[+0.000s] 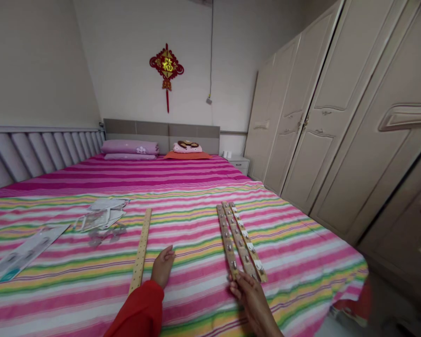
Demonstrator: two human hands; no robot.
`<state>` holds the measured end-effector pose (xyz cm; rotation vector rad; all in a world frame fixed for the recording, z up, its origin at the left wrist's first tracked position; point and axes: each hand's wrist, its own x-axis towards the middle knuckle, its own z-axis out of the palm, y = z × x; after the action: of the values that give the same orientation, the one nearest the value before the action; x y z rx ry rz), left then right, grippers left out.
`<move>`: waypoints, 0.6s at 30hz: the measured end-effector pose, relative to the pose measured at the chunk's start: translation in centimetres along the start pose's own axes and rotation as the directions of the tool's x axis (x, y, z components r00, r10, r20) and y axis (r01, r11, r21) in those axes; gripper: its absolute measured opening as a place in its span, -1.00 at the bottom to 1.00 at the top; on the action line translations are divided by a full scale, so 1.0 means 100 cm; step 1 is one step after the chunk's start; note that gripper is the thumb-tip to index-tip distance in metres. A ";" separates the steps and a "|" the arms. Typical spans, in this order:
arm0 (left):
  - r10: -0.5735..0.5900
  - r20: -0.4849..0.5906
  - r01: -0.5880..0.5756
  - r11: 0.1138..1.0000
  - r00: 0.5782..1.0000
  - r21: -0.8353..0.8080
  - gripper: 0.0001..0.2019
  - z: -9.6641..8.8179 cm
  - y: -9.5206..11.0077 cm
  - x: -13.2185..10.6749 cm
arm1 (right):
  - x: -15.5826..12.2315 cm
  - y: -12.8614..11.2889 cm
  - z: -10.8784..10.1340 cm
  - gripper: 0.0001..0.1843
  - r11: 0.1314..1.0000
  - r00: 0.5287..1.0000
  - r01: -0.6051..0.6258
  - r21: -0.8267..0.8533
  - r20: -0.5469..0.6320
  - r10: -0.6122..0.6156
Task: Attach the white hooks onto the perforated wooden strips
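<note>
My left hand (162, 267), in a red sleeve, rests on the striped bedsheet (196, 220) with its fingers curled loosely, holding nothing, just right of a single wooden strip with small holes (141, 250). My right hand (250, 294) lies with fingers stretched out, touching the near ends of three wooden strips (239, 241) lying side by side. These strips carry metal studs and white hooks.
Clear plastic bags and white packaging (101, 216) lie to the left, with a flat printed card (24, 252) further left. Pillows (129, 149) sit at the headboard. Wardrobe doors (337, 121) stand along the right; the bed's edge drops off at the right front.
</note>
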<state>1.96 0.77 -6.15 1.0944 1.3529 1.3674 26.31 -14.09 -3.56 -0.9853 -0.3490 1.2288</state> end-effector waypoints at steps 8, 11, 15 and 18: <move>0.019 -0.009 -0.020 1.000 1.000 -0.017 -0.45 0.001 -0.003 0.001 | -0.007 0.022 -0.005 -0.53 0.986 0.970 0.101 0.136 -0.236 -0.067; 0.021 -0.008 -0.021 1.000 1.000 -0.014 -0.46 0.000 -0.003 0.001 | -0.009 0.028 -0.006 -0.44 0.984 0.962 0.110 0.143 -0.263 -0.069; 0.008 -0.010 -0.008 1.000 1.000 -0.001 -0.51 0.001 0.003 -0.001 | -0.012 0.030 -0.007 -0.40 0.992 0.964 0.105 0.070 -0.252 -0.085; -0.035 0.014 0.034 0.999 0.999 0.039 -0.58 0.001 0.011 -0.006 | -0.014 0.032 -0.011 -0.44 0.994 0.966 0.104 0.020 -0.240 -0.096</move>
<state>2.21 0.20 -5.07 1.1001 1.3865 1.3107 24.59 -15.82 -6.35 -1.0624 -0.1868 1.0089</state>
